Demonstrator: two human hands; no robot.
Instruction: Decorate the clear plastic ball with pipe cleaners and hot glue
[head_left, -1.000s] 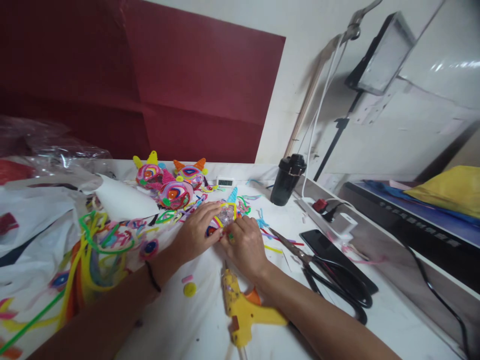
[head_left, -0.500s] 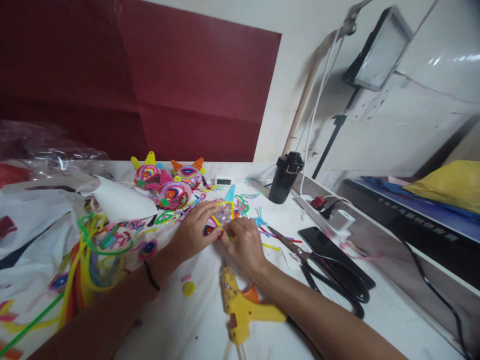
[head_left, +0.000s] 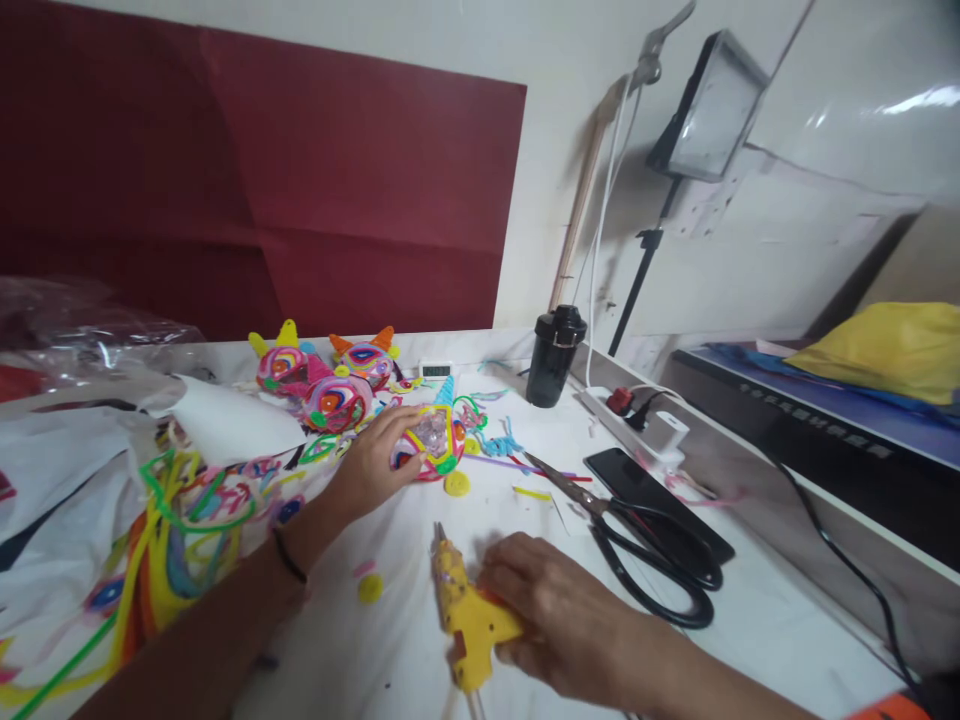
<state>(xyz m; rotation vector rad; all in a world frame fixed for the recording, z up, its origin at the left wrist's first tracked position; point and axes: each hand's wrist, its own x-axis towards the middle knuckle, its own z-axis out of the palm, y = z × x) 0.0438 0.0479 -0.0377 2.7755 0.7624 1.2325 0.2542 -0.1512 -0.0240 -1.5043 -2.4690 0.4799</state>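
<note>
- Workpiece: decorated craft head (head_left: 433, 432), on the white table (head_left: 337, 675) ahead of the wearer, near the middle of the view.
- Left hand (head_left: 369, 468): fingers laid over the left side of the piece, thumb at its near edge, pinching it between them.
- Right hand (head_left: 559, 612): fingers curled round the handle of the yellow glue gun (head_left: 466, 628), thumb beneath. Gun lies nearer the wearer, nozzle pointing away, apart from the piece. Trigger pressure cannot be told.
- Done, as far as shows: coloured outlines, a blue cone ear, an orange eye and a green spot at the near edge.
- Left, by judgement: a clear middle patch framed in yellow looks uncovered; whether a second ear is on cannot be told, the hand covering that side.
- Comparison: three similar heads stand behind, with yellow ears (head_left: 281, 368), orange ears (head_left: 367, 365) and pink trim (head_left: 337, 402); they look nearer completion.
- Loose stock: yellow disc (head_left: 457, 484) just beside the piece; scissors (head_left: 592, 500) to the right.
- Writing: pale characters on the dark box (head_left: 832, 430), too blurred to read; digits on the small white clock (head_left: 435, 371), too small. No brand legible on the black bottle (head_left: 556, 358).
</note>
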